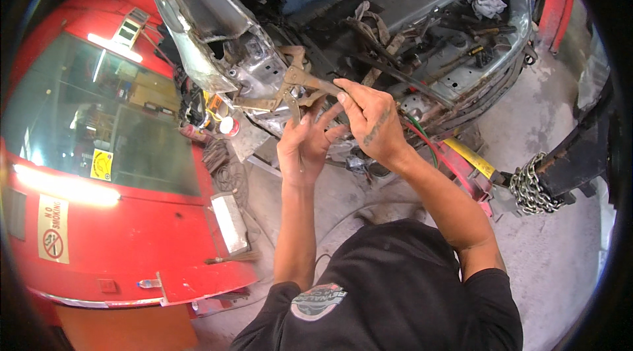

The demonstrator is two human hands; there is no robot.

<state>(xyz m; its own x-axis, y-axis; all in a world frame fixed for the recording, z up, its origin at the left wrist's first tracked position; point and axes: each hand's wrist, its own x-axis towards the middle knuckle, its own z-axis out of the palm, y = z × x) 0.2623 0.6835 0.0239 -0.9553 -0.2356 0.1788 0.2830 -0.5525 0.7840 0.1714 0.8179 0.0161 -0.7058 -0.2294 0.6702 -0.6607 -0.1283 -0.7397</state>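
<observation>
A rusty locking clamp (pixel 297 79) is held up by the corner of a stripped car body (pixel 247 64). My right hand (pixel 374 120) closes round its long upper handle, thumb along the metal. Just below, my left hand (pixel 302 150) has its thumb and index finger at the clamp's lower arm, pinching it; the other fingers are spread. One end of the clamp reaches toward the bare metal of the body corner. Whether its jaws touch the body, I cannot tell.
Loose tools and rags (pixel 488 4) lie across the car's floor pan. A red vehicle (pixel 151 232) with a large window stands at left. On the right, a chain (pixel 531 186) wraps a dark beam beside a yellow-and-red bar (pixel 468 156). A white block (pixel 229 222) and hoses lie on the concrete.
</observation>
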